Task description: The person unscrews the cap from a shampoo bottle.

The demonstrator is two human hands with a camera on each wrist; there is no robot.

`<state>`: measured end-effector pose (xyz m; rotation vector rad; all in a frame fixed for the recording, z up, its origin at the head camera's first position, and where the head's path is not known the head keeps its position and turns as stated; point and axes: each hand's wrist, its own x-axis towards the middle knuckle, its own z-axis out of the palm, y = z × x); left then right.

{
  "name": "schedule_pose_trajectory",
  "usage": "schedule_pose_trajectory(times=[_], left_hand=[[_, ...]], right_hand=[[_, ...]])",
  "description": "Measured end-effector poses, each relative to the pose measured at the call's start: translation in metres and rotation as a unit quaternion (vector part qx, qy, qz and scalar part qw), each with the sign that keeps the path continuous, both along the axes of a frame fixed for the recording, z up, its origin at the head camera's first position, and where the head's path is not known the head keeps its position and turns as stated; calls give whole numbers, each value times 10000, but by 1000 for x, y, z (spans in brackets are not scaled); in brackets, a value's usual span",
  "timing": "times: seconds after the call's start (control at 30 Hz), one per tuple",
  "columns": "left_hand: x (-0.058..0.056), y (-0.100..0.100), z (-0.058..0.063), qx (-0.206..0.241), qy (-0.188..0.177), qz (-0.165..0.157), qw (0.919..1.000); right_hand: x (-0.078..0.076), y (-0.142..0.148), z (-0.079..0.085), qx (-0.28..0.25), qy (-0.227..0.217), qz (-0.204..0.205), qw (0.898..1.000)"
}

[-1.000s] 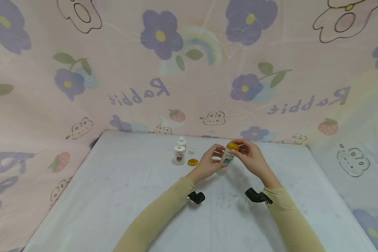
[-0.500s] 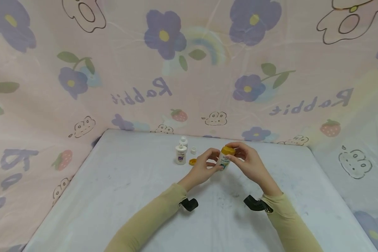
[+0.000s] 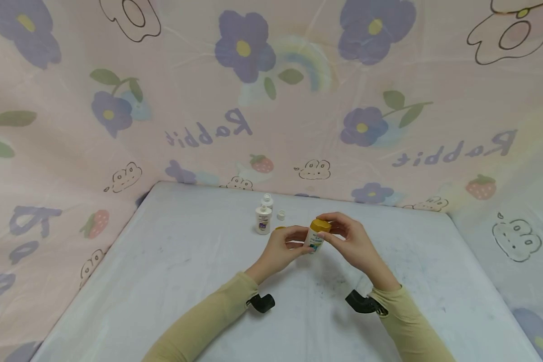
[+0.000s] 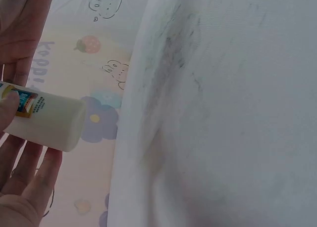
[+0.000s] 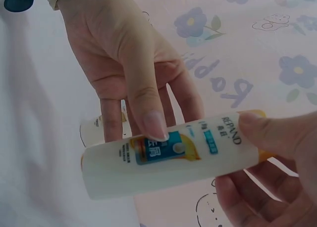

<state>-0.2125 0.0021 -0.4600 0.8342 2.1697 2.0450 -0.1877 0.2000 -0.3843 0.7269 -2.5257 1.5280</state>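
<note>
In the head view, a white shampoo bottle (image 3: 314,242) with a yellow cap (image 3: 320,225) is held tilted above the table. My left hand (image 3: 280,247) grips its body, the thumb lying across the label (image 5: 171,150) in the right wrist view. At the top end, my right hand (image 3: 355,247) pinches the cap region between thumb and fingers. The cap sits on the bottle; how tightly cannot be told. From the left wrist camera, the bottle's pale base (image 4: 64,123) points right, with fingers beneath it.
Left of the hands stands a white bottle (image 3: 263,221), a second white bottle (image 3: 267,200) close behind it. A small white cap (image 3: 281,215) lies beside them. Another yellow lid (image 3: 280,228) is mostly hidden by the left hand. Patterned cloth walls (image 3: 199,80) border the white table (image 3: 185,281).
Both hands have carried the shampoo bottle left and nearer to the body. The left hand now covers most of the yellow lid on the table. Both hands keep their hold.
</note>
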Motion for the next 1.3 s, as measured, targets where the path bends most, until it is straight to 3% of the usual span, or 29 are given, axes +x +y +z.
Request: schedule_pose_trajectory(times=[0.13, 0.4, 0.6, 0.8, 0.87, 1.03, 1.3], left_hand=[[3, 0, -4, 81, -119, 36, 9999], [6, 1, -7, 32, -86, 202, 9998], [8, 0, -3, -99, -18, 334, 9994], [9, 1, 2, -128, -38, 645, 9978], [13, 0, 10, -95, -23, 662, 9978], [24, -2, 30, -39, 49, 652, 9979], [26, 1, 30, 156, 69, 727, 9972]], right_hand=[[-6, 5, -16, -52, -14, 38, 10000], [-1, 3, -22, -178, 144, -40, 9997], [22, -14, -3, -298, 476, -640, 9964], [36, -26, 7, -562, 327, -1594, 9851], [39, -28, 6, -613, 258, -1809, 9813], [43, -33, 3, -768, 275, -2061, 9751], [43, -43, 3, -1096, 362, -2438, 9629]])
